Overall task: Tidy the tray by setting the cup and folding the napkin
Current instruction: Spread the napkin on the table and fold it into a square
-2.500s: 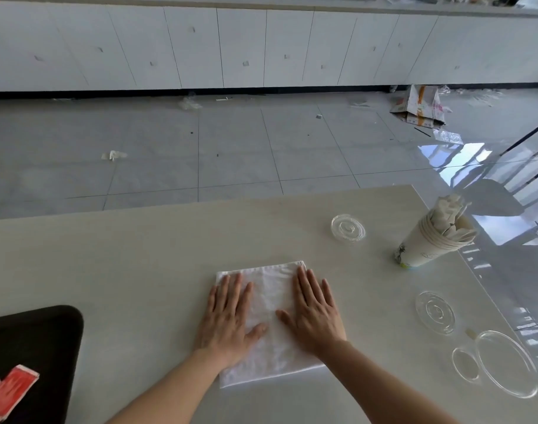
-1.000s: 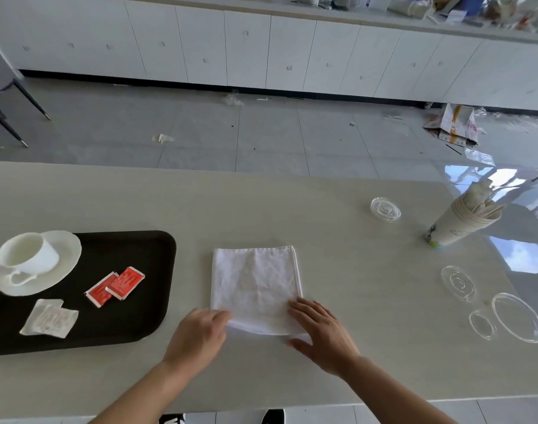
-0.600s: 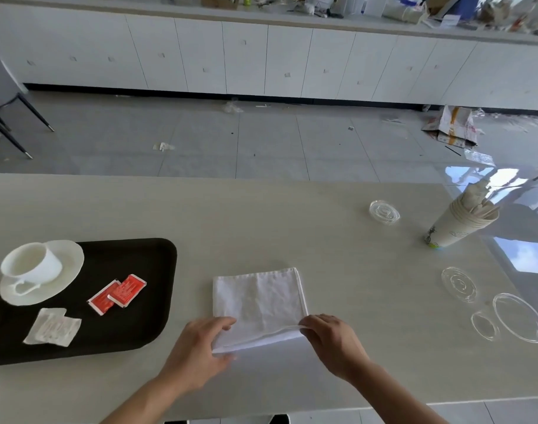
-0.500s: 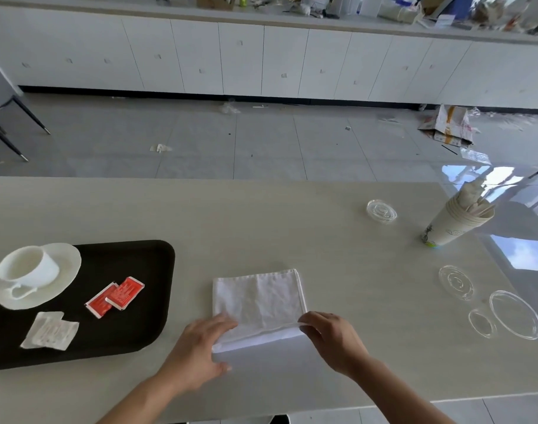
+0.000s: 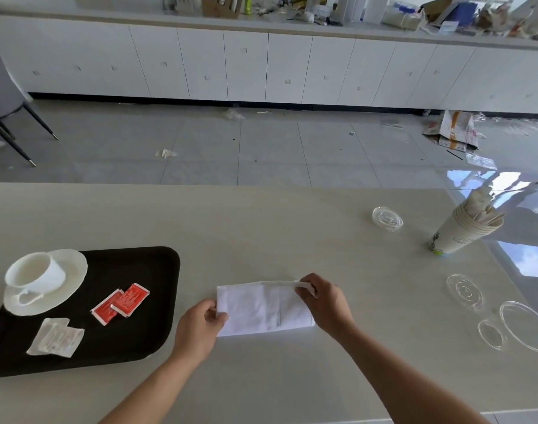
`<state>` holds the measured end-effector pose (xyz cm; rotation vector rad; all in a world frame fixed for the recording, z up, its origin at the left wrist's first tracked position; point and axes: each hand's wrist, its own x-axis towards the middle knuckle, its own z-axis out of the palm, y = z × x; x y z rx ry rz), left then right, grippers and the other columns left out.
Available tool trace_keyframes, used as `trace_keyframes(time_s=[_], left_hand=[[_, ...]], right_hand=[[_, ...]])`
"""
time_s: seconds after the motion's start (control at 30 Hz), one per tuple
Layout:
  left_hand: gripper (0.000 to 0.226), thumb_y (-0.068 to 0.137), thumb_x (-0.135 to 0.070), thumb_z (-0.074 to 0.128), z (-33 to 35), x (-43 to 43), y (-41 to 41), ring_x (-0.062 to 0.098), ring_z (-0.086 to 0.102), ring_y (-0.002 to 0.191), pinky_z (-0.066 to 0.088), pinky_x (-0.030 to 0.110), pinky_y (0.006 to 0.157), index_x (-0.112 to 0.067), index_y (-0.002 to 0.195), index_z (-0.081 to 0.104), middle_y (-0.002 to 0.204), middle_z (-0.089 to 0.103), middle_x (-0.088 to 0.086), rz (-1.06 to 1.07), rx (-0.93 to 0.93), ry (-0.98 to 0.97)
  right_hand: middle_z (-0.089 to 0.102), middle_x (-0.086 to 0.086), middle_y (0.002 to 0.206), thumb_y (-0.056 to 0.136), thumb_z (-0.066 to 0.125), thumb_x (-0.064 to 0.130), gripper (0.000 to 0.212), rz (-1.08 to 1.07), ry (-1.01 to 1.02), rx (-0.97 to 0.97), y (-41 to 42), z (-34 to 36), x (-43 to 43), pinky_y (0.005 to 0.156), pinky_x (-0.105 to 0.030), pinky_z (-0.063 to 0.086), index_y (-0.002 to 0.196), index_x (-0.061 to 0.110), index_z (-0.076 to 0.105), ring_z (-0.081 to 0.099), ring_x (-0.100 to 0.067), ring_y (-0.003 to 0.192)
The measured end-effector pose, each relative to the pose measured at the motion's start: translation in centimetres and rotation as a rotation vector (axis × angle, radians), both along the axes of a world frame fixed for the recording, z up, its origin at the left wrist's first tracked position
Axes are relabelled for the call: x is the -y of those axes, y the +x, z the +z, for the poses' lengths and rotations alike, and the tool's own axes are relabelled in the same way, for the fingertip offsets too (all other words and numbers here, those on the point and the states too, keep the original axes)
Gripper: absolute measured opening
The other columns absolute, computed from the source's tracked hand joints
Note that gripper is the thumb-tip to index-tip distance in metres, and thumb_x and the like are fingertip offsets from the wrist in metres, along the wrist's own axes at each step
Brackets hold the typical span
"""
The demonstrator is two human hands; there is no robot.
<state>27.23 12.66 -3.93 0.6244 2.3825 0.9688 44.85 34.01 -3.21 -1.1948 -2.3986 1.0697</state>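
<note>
A white cloth napkin lies folded into a wide band on the pale table, just right of the black tray. My left hand pinches the napkin's left edge. My right hand pinches its upper right corner, holding the folded-over edge at the far side. A white cup stands upright on a white saucer at the tray's far left corner.
Two red sachets and a pale packet lie on the tray. To the right stand a stack of paper cups and several clear plastic lids. The table's near edge is close below my arms.
Both hands took the napkin's near edge and carried it away from me over the far half, so the square is now a narrower band. My view shifted left, bringing the tray in.
</note>
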Motion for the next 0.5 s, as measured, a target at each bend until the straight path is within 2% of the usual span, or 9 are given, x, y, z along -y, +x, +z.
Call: trace_keyframes(time_s=[0.1, 0.2, 0.4, 0.5], left_hand=[[0.009, 0.081, -0.023, 0.069, -0.3, -0.5, -0.1, 0.011, 0.062, 0.067, 0.048, 0.032, 0.061, -0.019, 0.075, 0.063, 0.068, 0.067, -0.005, 0.052, -0.030, 0.007], [0.005, 0.081, -0.024, 0.070, -0.7, -0.8, -0.2, 0.008, 0.062, 0.068, 0.047, 0.029, 0.060, -0.022, 0.079, 0.066, 0.069, 0.067, -0.009, 0.088, -0.007, -0.002], [0.017, 0.079, -0.024, 0.071, -1.2, -1.0, -0.3, 0.007, 0.060, 0.061, 0.040, 0.026, 0.052, -0.031, 0.067, 0.060, 0.062, 0.064, -0.009, 0.132, -0.005, -0.031], [0.021, 0.079, -0.026, 0.071, -1.4, -1.3, -0.5, 0.004, 0.058, 0.062, 0.039, 0.024, 0.052, -0.034, 0.067, 0.056, 0.062, 0.062, -0.014, 0.136, -0.026, -0.064]], right_hand=[[0.064, 0.009, 0.076, 0.087, 0.070, 0.028, 0.011, -0.031, -0.033, 0.049, -1.4, -0.7, -0.8, 0.060, -0.025, 0.041, 0.096, 0.023, 0.067, 0.060, -0.018, 0.075], [0.063, 0.007, 0.082, 0.087, 0.070, 0.029, 0.016, -0.086, -0.061, 0.112, -2.2, -1.5, -1.4, 0.066, -0.025, 0.041, 0.101, 0.022, 0.069, 0.064, -0.021, 0.085], [0.069, 0.002, 0.094, 0.089, 0.066, 0.031, 0.017, -0.123, -0.050, 0.129, -2.9, -2.8, -1.5, 0.068, -0.026, 0.041, 0.104, 0.024, 0.068, 0.064, -0.022, 0.089], [0.068, 0.003, 0.091, 0.088, 0.067, 0.032, 0.018, -0.138, -0.020, 0.113, -2.8, -3.3, -1.7, 0.067, -0.026, 0.041, 0.105, 0.025, 0.067, 0.064, -0.023, 0.087]])
